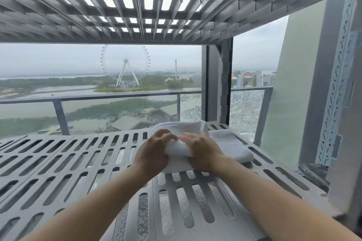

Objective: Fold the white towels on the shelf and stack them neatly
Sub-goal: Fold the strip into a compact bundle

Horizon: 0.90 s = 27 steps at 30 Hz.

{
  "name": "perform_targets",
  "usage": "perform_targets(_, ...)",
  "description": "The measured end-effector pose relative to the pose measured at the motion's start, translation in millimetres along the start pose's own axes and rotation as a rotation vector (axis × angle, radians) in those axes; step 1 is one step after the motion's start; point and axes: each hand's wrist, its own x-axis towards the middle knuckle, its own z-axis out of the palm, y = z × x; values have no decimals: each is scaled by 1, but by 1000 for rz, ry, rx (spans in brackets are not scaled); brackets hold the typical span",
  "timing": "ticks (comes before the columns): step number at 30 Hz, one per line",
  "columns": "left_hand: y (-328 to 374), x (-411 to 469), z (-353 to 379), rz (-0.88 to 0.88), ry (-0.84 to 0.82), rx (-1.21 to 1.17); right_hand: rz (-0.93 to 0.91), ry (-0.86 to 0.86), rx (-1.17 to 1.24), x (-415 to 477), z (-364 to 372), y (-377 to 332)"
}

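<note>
Beyond the window glass, a Ferris wheel point(125, 65) stands on a green island amid grey water under an overcast sky. A slim tower point(176, 68) rises to its right. A balcony railing point(94, 98) crosses the view, its right glass panel point(245, 110) shattered. A perforated metal upright point(336, 76) runs along the right side.

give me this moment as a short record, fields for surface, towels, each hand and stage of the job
surface: slotted grey shelf
towel in work: white towel, gripped by both hands
other towel: folded white towel, flat on the shelf to the right
left hand: closed on the towel's left side
right hand: closed on its right side
stage: fold under way, not yet stacked
</note>
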Motion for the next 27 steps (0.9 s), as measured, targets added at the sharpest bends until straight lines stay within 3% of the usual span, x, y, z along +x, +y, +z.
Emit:
perform_targets(3,-1,-4,3,-91,81,33,-31,135,-72,0,-6,4)
perform_targets(7,5,-1,5,-156,-17,80,-32,251,-186,1,-25,24)
perform_targets(14,-2,-4,21,-201,-28,-27,21,46,-175,-18,-28,40)
perform_targets(19,-1,4,14,-248,-68,-141,161,121,-186,-23,-16,39)
perform_targets(22,6,11,11,-209,-187,46,279,174,-318,-24,-23,46)
perform_targets(27,9,13,12,-166,-274,270,206,188,-429,-33,-22,36)
